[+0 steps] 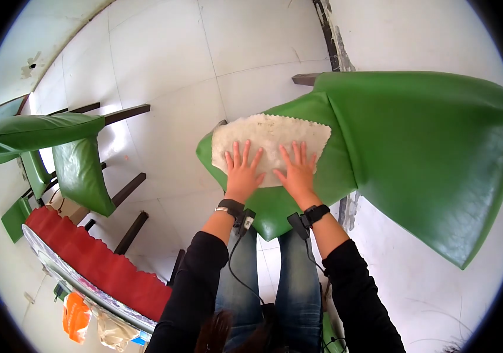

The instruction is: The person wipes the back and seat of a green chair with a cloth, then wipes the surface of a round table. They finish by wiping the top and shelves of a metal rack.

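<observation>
A cream, fuzzy cloth with zigzag edges (269,132) lies across the green seat (257,207) of a chair. My left hand (242,170) rests palm down on the cloth's lower left part, fingers spread. To its right, my right hand (297,170) is also flat on the cloth with its fingers apart. Neither hand grips anything. The chair's green backrest (422,153) extends to the right of the seat. Each wrist wears a dark band with a small cabled device.
More green chairs (81,170) with dark legs stand at the left. A round table with a red, wavy-edged cover (98,259) is at the lower left. An orange bag (76,317) and a beige bag (113,331) hang by it. The floor has pale tiles.
</observation>
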`<state>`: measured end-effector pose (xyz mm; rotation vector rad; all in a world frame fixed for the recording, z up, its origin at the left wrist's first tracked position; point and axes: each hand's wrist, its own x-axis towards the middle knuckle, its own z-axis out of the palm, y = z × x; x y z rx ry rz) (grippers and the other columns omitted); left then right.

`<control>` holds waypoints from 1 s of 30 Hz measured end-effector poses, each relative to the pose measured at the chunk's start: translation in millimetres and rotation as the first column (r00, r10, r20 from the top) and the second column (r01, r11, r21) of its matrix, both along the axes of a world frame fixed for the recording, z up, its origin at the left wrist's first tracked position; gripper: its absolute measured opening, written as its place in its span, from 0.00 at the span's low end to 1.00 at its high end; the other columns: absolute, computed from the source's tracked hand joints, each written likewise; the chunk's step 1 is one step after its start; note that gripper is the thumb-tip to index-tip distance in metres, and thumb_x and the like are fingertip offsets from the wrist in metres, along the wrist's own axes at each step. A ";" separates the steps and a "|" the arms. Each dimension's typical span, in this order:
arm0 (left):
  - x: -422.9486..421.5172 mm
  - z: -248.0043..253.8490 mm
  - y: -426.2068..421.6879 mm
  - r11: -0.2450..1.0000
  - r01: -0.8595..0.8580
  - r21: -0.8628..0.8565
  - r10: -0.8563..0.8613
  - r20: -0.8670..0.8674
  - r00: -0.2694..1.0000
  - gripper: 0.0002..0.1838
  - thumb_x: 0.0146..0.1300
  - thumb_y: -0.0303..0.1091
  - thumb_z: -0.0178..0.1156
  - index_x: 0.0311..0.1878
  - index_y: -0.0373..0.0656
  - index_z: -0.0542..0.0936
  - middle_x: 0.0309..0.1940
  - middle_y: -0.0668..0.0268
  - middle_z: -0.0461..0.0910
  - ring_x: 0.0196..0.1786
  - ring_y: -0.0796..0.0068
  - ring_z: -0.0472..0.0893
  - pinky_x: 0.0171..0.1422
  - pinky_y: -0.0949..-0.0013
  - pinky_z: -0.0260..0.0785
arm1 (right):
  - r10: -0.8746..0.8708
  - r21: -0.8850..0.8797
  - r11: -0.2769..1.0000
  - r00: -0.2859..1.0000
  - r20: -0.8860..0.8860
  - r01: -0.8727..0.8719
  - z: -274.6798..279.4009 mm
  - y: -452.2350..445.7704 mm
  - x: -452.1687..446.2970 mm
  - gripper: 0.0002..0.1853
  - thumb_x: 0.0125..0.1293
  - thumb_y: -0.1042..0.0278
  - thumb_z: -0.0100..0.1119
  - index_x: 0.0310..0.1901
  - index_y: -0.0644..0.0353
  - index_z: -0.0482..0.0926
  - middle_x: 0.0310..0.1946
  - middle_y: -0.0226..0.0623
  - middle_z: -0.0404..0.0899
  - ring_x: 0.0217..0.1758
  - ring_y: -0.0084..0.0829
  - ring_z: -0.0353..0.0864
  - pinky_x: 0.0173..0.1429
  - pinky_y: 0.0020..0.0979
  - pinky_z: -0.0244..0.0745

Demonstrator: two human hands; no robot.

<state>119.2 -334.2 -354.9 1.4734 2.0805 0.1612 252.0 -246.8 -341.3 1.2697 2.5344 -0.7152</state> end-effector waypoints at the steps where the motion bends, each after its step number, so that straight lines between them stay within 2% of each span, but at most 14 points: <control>1: 1.5 -8.0 -6.5 1.000 0.024 -0.013 -0.024 -0.010 1.000 0.35 0.46 0.40 0.58 0.60 0.51 0.58 0.63 0.57 0.44 0.65 0.48 0.40 0.63 0.43 0.37 | 0.031 0.029 0.999 0.999 0.009 -0.031 -9.7 -7.5 5.0 0.28 0.52 0.59 0.54 0.57 0.46 0.60 0.59 0.46 0.53 0.64 0.45 0.46 0.62 0.55 0.37; 3: 12.4 -16.4 -30.4 0.999 0.038 -0.037 -0.038 -0.011 0.999 0.35 0.47 0.41 0.57 0.60 0.50 0.58 0.63 0.56 0.45 0.65 0.48 0.40 0.63 0.43 0.37 | 0.062 0.052 0.997 0.998 0.025 -0.063 -30.2 -35.9 19.7 0.28 0.53 0.57 0.52 0.57 0.43 0.60 0.60 0.46 0.52 0.65 0.46 0.44 0.62 0.57 0.35; 7: 40.3 -19.6 -93.6 0.986 0.100 -0.132 -0.101 -0.002 0.995 0.33 0.50 0.42 0.52 0.60 0.44 0.56 0.62 0.55 0.48 0.66 0.51 0.42 0.64 0.45 0.37 | 0.113 -0.080 0.990 0.993 -0.025 -0.115 -49.6 -127.2 53.1 0.28 0.55 0.57 0.50 0.58 0.52 0.59 0.60 0.52 0.49 0.65 0.51 0.42 0.64 0.52 0.37; 9: 46.2 -19.6 -118.0 0.984 0.098 -0.151 -0.094 0.034 0.995 0.33 0.51 0.41 0.50 0.60 0.39 0.56 0.62 0.54 0.50 0.66 0.54 0.45 0.65 0.48 0.37 | 0.097 -0.112 0.989 0.995 -0.012 -0.098 -40.4 -137.8 47.7 0.28 0.55 0.57 0.50 0.58 0.52 0.59 0.59 0.52 0.50 0.65 0.50 0.43 0.64 0.51 0.38; 12: 40.6 -28.2 -119.3 0.981 0.061 -0.183 -0.060 0.012 0.998 0.32 0.50 0.39 0.50 0.59 0.39 0.58 0.61 0.58 0.53 0.66 0.60 0.47 0.65 0.51 0.38 | 0.104 -0.116 0.988 0.994 -0.017 -0.105 -44.9 -126.9 43.9 0.28 0.54 0.56 0.50 0.58 0.52 0.59 0.58 0.50 0.53 0.64 0.47 0.47 0.64 0.48 0.42; 14: 26.0 -35.1 -102.1 0.989 0.033 -0.143 -0.036 -0.020 0.999 0.32 0.51 0.38 0.50 0.59 0.39 0.56 0.61 0.56 0.51 0.66 0.57 0.47 0.66 0.51 0.36 | 0.302 -0.133 0.936 0.939 -0.165 -0.325 -52.4 -96.2 37.4 0.30 0.53 0.53 0.51 0.58 0.51 0.59 0.58 0.46 0.55 0.64 0.43 0.49 0.64 0.44 0.45; 15: 16.7 -38.6 -89.7 0.995 0.002 -0.104 -0.009 -0.059 0.998 0.31 0.52 0.37 0.49 0.60 0.38 0.55 0.62 0.54 0.50 0.65 0.55 0.46 0.66 0.50 0.34 | 0.414 -0.062 0.901 0.895 -0.164 -0.429 -54.5 -78.1 32.4 0.31 0.52 0.51 0.51 0.58 0.50 0.59 0.58 0.41 0.57 0.64 0.37 0.50 0.64 0.40 0.45; 16: 8.7 -39.7 -77.2 0.994 -0.004 -0.112 -0.003 -0.061 0.998 0.31 0.52 0.37 0.49 0.60 0.38 0.55 0.62 0.54 0.50 0.65 0.55 0.46 0.66 0.50 0.34 | 0.419 -0.068 0.898 0.892 -0.170 -0.435 -55.9 -60.3 22.4 0.31 0.52 0.51 0.51 0.58 0.50 0.59 0.58 0.41 0.57 0.64 0.37 0.50 0.64 0.40 0.45; 18: -8.1 -39.9 -49.0 0.999 -0.037 -0.032 0.033 -0.108 0.994 0.31 0.52 0.36 0.48 0.60 0.37 0.54 0.62 0.55 0.49 0.66 0.55 0.45 0.66 0.49 0.33 | 0.646 0.130 0.763 0.747 -0.158 -0.633 -58.7 -23.4 0.7 0.31 0.52 0.50 0.49 0.58 0.52 0.58 0.58 0.38 0.58 0.64 0.34 0.49 0.65 0.37 0.43; 22: -23.6 -43.1 -6.7 0.992 -0.116 0.038 0.121 -0.156 0.980 0.31 0.54 0.36 0.47 0.61 0.39 0.54 0.62 0.55 0.48 0.66 0.55 0.44 0.65 0.48 0.32 | 0.635 0.197 0.771 0.755 -0.166 -0.605 -63.2 31.0 -27.4 0.32 0.53 0.50 0.49 0.58 0.56 0.58 0.58 0.38 0.57 0.65 0.33 0.49 0.66 0.36 0.42; 24: -25.7 -45.1 12.0 0.976 -0.194 0.097 0.211 -0.212 0.954 0.29 0.55 0.38 0.47 0.61 0.44 0.56 0.61 0.57 0.51 0.65 0.55 0.47 0.63 0.45 0.34 | 0.480 0.183 0.875 0.848 -0.225 -0.447 -61.9 53.4 -34.1 0.33 0.53 0.51 0.49 0.58 0.60 0.57 0.58 0.40 0.57 0.65 0.34 0.48 0.67 0.36 0.41; 26: -24.7 -47.4 33.2 0.976 -0.197 0.092 0.212 -0.199 0.957 0.26 0.57 0.39 0.45 0.61 0.47 0.57 0.61 0.57 0.52 0.65 0.54 0.47 0.63 0.45 0.34 | 0.407 0.166 0.912 0.879 -0.248 -0.375 -63.4 72.3 -34.7 0.33 0.54 0.51 0.48 0.58 0.61 0.57 0.59 0.40 0.56 0.65 0.35 0.48 0.67 0.36 0.41; 28: -21.2 -49.0 57.9 0.978 -0.208 0.025 0.209 -0.087 0.974 0.26 0.58 0.40 0.44 0.60 0.47 0.57 0.61 0.58 0.52 0.65 0.54 0.47 0.63 0.45 0.33 | 0.333 0.155 0.941 0.906 -0.262 -0.301 -65.5 93.1 -31.5 0.33 0.54 0.51 0.48 0.57 0.62 0.57 0.59 0.41 0.56 0.65 0.36 0.47 0.67 0.36 0.41; 30: -8.8 -53.8 79.9 0.984 -0.177 0.030 0.179 -0.046 0.983 0.27 0.57 0.41 0.44 0.61 0.48 0.57 0.61 0.57 0.51 0.65 0.54 0.47 0.63 0.44 0.33 | 0.179 0.161 0.976 0.963 -0.200 -0.148 -68.1 108.7 -19.3 0.32 0.55 0.51 0.47 0.57 0.64 0.56 0.59 0.43 0.55 0.65 0.37 0.47 0.67 0.36 0.41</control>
